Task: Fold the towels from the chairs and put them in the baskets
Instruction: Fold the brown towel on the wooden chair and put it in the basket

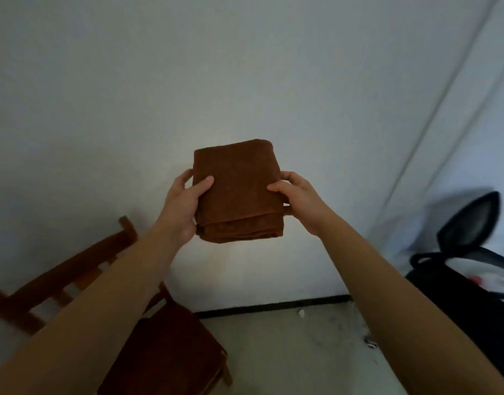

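Note:
A brown towel, folded into a thick small rectangle, is held up in the air in front of a white wall. My left hand grips its left edge, thumb on top and fingers underneath. My right hand grips the right edge the same way. Below at the lower left stands a wooden chair, and another brown towel lies over its seat. No basket is in view.
A black office chair stands at the right edge, with a dark mass below it. A black skirting line runs along the wall's foot above a pale floor with small bits on it.

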A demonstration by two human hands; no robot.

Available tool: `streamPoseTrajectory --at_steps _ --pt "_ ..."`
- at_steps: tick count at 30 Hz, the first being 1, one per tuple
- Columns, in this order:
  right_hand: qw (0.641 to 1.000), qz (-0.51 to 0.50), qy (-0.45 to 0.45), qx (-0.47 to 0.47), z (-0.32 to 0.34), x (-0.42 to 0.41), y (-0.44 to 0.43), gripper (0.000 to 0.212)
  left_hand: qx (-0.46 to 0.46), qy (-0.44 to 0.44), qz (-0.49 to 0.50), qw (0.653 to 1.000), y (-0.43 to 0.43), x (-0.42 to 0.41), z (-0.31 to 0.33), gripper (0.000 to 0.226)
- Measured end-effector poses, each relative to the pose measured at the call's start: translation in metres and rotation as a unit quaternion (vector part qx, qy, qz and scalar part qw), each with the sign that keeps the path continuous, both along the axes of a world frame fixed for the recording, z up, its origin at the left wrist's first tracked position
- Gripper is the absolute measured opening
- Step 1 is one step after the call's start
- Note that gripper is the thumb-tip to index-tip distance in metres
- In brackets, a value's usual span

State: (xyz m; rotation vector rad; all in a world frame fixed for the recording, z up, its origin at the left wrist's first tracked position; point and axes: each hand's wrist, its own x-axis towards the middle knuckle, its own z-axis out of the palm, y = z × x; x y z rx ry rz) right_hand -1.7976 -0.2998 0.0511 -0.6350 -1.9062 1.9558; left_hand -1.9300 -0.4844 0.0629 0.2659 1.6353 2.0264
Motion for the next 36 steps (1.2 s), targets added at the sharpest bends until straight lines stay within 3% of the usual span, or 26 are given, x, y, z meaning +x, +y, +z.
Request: streamPoseTrajectory --at_steps 4,6,11,16,19,26,36 --pt "0.989 -0.146 -0.018 0.014 0.011 0.085 0.022 0.030 0.015 -0.001 -0.142 0.990 0.071 0.037 0.002 0.064" --pt "0.969 -0.246 -0.025 0.015 0.013 0.149 0.023 0.031 0.020 -0.020 -0.248 0.968 0.110 0.079 0.001 0.061" --pt "0.896 -0.443 -0.034 0.015 0.017 0.320 -0.007 0.023 0.054 -0.060 -0.437 0.896 0.164 0.232 -0.001 0.060" --pt "0.813 -0.582 -0.020 0.024 0.018 0.489 -0.068 0.021 0.066 -0.031 -0.584 0.809 0.175 0.407 -0.003 0.062" --pt "0.766 -0.643 0.006 0.015 0.007 0.576 -0.102 0.010 0.059 -0.032 -0.637 0.768 0.170 0.505 -0.003 0.063" --pt "0.681 -0.732 0.018 0.001 -0.005 0.770 -0.148 0.017 0.066 0.000 -0.711 0.700 0.158 0.732 -0.001 0.055" --pt "0.645 -0.764 0.009 -0.020 -0.020 0.931 -0.089 0.029 0.055 0.001 -0.739 0.671 0.233 0.902 -0.017 0.057"
